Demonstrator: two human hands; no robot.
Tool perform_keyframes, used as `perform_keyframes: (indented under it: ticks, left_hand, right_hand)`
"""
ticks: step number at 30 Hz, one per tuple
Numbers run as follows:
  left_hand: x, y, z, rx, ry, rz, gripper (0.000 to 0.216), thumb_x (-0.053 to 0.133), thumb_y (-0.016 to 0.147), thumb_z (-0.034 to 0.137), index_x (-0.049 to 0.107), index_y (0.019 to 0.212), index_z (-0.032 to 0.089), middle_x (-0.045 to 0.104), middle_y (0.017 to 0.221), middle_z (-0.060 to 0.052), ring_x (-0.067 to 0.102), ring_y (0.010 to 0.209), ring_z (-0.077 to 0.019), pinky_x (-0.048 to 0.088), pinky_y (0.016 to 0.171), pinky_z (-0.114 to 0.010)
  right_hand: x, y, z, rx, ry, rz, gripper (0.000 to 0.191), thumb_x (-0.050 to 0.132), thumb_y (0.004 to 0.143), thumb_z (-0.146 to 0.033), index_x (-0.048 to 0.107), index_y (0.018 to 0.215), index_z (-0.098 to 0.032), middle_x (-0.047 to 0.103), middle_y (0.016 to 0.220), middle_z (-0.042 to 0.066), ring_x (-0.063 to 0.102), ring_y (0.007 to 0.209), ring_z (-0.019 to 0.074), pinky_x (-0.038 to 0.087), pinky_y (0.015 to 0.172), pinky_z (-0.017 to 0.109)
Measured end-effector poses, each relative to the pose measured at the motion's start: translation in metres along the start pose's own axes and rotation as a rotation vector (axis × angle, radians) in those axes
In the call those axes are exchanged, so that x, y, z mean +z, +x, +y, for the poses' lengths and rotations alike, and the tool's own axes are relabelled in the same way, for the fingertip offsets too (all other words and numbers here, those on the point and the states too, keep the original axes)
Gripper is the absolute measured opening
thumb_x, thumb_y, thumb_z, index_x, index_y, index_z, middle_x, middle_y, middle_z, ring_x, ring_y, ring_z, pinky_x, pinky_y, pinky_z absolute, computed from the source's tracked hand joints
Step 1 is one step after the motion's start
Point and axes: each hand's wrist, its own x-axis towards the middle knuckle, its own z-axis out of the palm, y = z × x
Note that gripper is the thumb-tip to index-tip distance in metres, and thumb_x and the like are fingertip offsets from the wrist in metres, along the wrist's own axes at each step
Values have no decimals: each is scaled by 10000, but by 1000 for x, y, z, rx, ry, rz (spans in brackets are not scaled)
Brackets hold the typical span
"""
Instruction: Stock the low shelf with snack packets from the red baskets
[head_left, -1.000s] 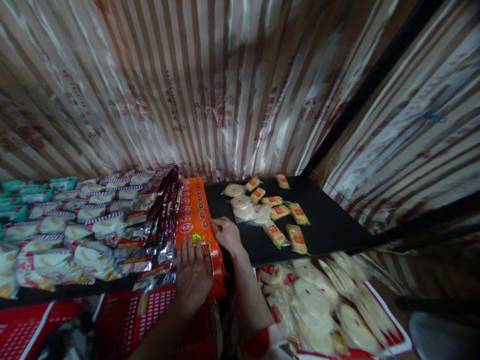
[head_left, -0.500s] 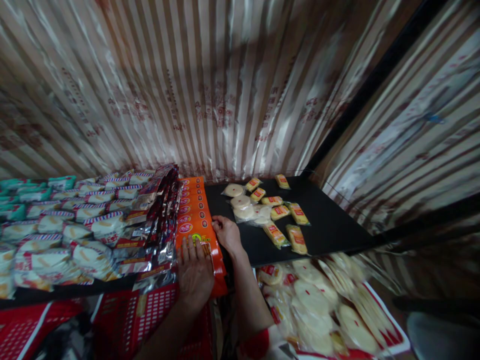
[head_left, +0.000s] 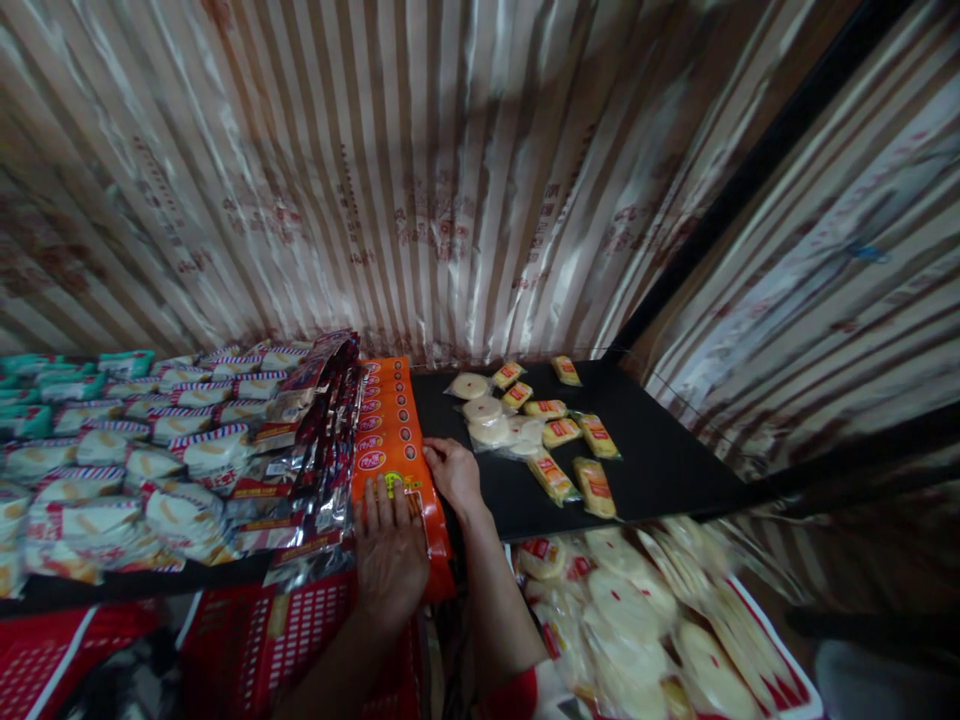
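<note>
Left hand (head_left: 390,550) is lying flat and spread, pinning the stack of orange bags (head_left: 382,420), while right hand (head_left: 452,473) is curling at its edge, apparently peeling one loose, grip unclear.

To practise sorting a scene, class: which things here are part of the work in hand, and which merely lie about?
In hand: left hand flat on the orange packets; right hand at their right edge.
Lying about: silver foil packets; yellow snack packets on black shelf; red basket.
</note>
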Motion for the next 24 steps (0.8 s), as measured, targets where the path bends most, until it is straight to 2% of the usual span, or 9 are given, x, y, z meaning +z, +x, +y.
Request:
perform_keyframes:
  ticks: [3, 9, 12, 17, 24]
  left_hand:
    - [1, 0, 0, -5, 0, -14, 466, 368, 836, 247, 496, 1247, 70, 500, 1292, -185, 359, 1270, -324, 299, 1018, -518]
    - [1, 1, 1, -25, 20, -50, 471, 370, 835, 258, 498, 1251, 77, 453, 1332, -196, 350, 1277, -329, 285, 1029, -524]
    - [1, 1, 2, -37, 15, -57, 481, 361, 837, 266, 489, 1258, 71, 458, 1329, -193, 347, 1280, -323, 288, 1035, -511]
    - [2, 1, 3, -66, -6, -3, 488, 347, 840, 266, 475, 1271, 75, 472, 1322, -179, 335, 1287, -316, 296, 1036, -504]
    - [-2, 7, 4, -83, -65, 60, 475, 345, 853, 277, 487, 1253, 61, 345, 1405, -200, 256, 1328, -302, 293, 1045, -483]
  right_hand:
    - [1, 1, 2, -8, 0, -14, 254, 488, 833, -304, 690, 980, -258, 685, 931, 29, 631, 832, 160, 452, 746, 240]
    - [6, 5, 1, -44, 166, 120, 310, 432, 853, -274, 672, 1015, -162, 675, 998, 78, 624, 894, 165, 468, 803, 257]
    - [9, 6, -1, -76, 234, 150, 325, 411, 858, -269, 662, 1029, -153, 665, 1040, 82, 614, 940, 166, 467, 836, 265]
    - [11, 7, 0, -80, 273, 159, 323, 413, 851, -268, 672, 997, -141, 666, 1017, 93, 624, 910, 166, 475, 830, 271]
    - [12, 8, 1, -82, 260, 158, 310, 418, 836, -251, 677, 979, -161, 667, 1004, 85, 618, 922, 168, 474, 843, 280]
